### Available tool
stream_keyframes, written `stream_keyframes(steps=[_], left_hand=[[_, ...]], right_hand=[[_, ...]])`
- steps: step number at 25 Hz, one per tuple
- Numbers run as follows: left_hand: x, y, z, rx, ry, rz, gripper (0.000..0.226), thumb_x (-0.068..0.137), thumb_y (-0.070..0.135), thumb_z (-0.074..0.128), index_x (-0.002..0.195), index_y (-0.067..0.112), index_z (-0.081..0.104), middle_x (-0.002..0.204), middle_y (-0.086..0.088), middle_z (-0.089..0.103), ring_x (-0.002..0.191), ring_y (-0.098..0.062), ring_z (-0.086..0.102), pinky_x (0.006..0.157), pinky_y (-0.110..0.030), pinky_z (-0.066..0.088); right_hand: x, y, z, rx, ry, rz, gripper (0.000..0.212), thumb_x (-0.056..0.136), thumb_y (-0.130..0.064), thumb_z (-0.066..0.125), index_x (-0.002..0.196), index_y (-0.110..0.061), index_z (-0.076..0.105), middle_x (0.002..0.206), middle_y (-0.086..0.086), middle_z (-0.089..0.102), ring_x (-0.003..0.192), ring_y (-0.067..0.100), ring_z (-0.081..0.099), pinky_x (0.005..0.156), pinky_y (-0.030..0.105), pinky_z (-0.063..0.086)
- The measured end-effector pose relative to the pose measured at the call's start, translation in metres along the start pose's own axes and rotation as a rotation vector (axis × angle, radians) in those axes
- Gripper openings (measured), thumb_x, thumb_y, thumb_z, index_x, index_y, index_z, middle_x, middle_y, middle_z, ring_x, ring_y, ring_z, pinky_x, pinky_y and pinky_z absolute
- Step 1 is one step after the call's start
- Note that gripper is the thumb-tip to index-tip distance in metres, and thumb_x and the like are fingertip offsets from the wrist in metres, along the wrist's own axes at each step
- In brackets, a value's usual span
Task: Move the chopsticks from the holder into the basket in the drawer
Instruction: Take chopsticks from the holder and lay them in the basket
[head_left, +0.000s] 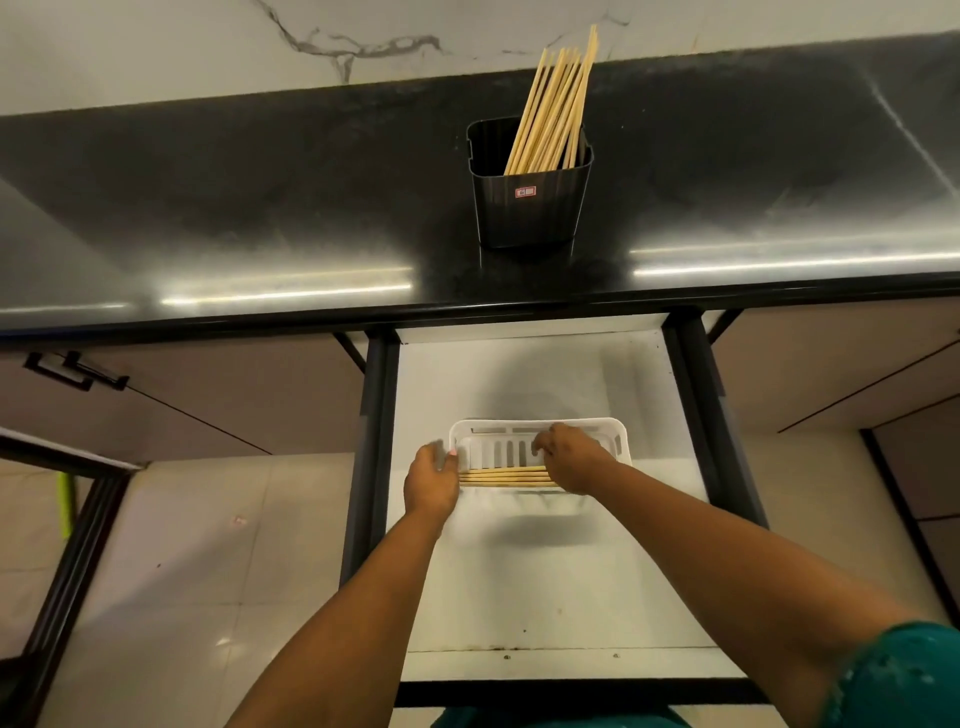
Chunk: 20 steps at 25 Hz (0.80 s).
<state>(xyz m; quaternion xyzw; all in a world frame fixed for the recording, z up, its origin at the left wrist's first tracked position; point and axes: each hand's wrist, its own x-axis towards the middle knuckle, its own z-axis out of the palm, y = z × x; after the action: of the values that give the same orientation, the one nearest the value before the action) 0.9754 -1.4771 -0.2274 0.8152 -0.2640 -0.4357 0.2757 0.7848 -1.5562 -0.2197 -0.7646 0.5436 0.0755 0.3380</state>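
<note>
Scene: a person leans over an open white drawer (545, 571) beneath a glossy black counter (260, 208), both arms reaching down into it.
Basket: a white slotted basket (540, 428) sits on the drawer floor, toward the back.
Chopsticks in basket: a small bundle of wooden chopsticks (504, 476) lies flat and crosswise along the basket's near side.
Left hand: the left hand (431, 480) is at the left end of the bundle, fingers curled around the tips beside the basket's left rim.
Right hand: the right hand (571, 460) covers the bundle's right end, fingers bent down over it inside the basket.
Holder: a black ribbed holder (530, 208) stands upright on the counter, well behind the drawer.
Chopsticks in holder: the remaining chopsticks (558, 104) lean to the right, their tops rising past the rim.
</note>
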Motion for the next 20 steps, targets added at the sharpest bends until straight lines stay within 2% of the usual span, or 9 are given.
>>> stream_keyframes(steps=[3,5,8,11,13,14,16,18,20], left_hand=[[-0.013,0.027,-0.006,0.180,0.146,0.163,0.045,0.094,0.036,0.053,0.133,0.016,0.044,0.137,-0.009,0.044,0.129,-0.029,0.033,0.095,-0.040,0.042],[-0.023,0.055,-0.012,0.203,0.170,0.291,0.040,0.093,0.034,0.053,0.128,0.015,0.048,0.134,-0.010,0.044,0.129,-0.027,0.027,0.094,-0.039,0.039],[-0.037,0.121,-0.021,0.160,0.174,0.530,0.026,0.093,0.032,0.054,0.114,0.017,0.058,0.123,-0.007,0.054,0.124,-0.025,0.034,0.092,-0.031,0.034],[-0.053,0.202,-0.034,0.116,0.189,0.740,0.016,0.092,0.030,0.056,0.088,0.016,0.062,0.107,-0.006,0.062,0.113,-0.026,0.043,0.087,-0.030,0.034],[-0.058,0.250,-0.042,0.096,0.183,0.795,0.020,0.091,0.028,0.056,0.075,0.015,0.057,0.097,-0.007,0.064,0.108,-0.026,0.046,0.082,-0.030,0.035],[-0.059,0.272,-0.045,0.075,0.173,0.806,0.019,0.090,0.027,0.055,0.075,0.015,0.057,0.095,-0.007,0.064,0.107,-0.025,0.046,0.080,-0.029,0.034],[-0.056,0.305,-0.048,0.008,0.125,0.795,0.009,0.089,0.022,0.054,0.089,0.017,0.061,0.100,-0.004,0.063,0.111,-0.021,0.044,0.080,-0.028,0.036],[-0.049,0.328,-0.048,-0.032,0.091,0.795,0.021,0.088,0.017,0.054,0.107,0.020,0.061,0.111,-0.002,0.062,0.116,-0.017,0.043,0.086,-0.029,0.040],[-0.034,0.343,-0.043,-0.074,0.091,0.781,0.030,0.087,0.012,0.055,0.114,0.023,0.058,0.116,0.001,0.061,0.118,-0.017,0.047,0.095,-0.036,0.045]], right_hand=[[-0.014,-0.019,-0.027,0.055,0.130,-0.095,0.028,0.096,-0.013,0.048,0.117,-0.012,0.065,0.118,0.011,0.065,0.101,0.026,0.062,0.093,0.035,0.051],[-0.023,-0.036,-0.054,0.089,0.215,-0.150,0.028,0.095,-0.013,0.048,0.117,-0.009,0.065,0.117,0.012,0.066,0.104,0.026,0.061,0.095,0.035,0.049],[-0.027,-0.063,-0.108,0.125,0.347,-0.215,0.026,0.093,-0.015,0.052,0.115,-0.009,0.065,0.111,0.012,0.068,0.101,0.025,0.062,0.093,0.035,0.049],[-0.029,-0.092,-0.171,0.233,0.495,-0.259,0.009,0.091,-0.020,0.056,0.093,-0.013,0.061,0.089,0.007,0.066,0.080,0.021,0.060,0.074,0.034,0.049],[-0.026,-0.107,-0.211,0.286,0.595,-0.283,0.010,0.091,-0.019,0.055,0.083,-0.014,0.054,0.081,0.006,0.062,0.073,0.022,0.057,0.067,0.033,0.044],[-0.023,-0.111,-0.230,0.309,0.623,-0.283,0.011,0.091,-0.019,0.054,0.083,-0.012,0.053,0.082,0.007,0.062,0.073,0.023,0.057,0.067,0.034,0.045],[-0.012,-0.112,-0.259,0.346,0.649,-0.258,0.010,0.091,-0.019,0.054,0.087,-0.010,0.057,0.087,0.008,0.064,0.078,0.023,0.059,0.070,0.034,0.046],[0.006,-0.105,-0.284,0.377,0.675,-0.210,0.008,0.091,-0.021,0.056,0.093,-0.014,0.060,0.091,0.003,0.064,0.081,0.017,0.059,0.070,0.028,0.044],[0.032,-0.092,-0.307,0.413,0.708,-0.138,0.012,0.090,-0.024,0.059,0.099,-0.017,0.061,0.094,0.000,0.064,0.082,0.012,0.059,0.071,0.026,0.045]])
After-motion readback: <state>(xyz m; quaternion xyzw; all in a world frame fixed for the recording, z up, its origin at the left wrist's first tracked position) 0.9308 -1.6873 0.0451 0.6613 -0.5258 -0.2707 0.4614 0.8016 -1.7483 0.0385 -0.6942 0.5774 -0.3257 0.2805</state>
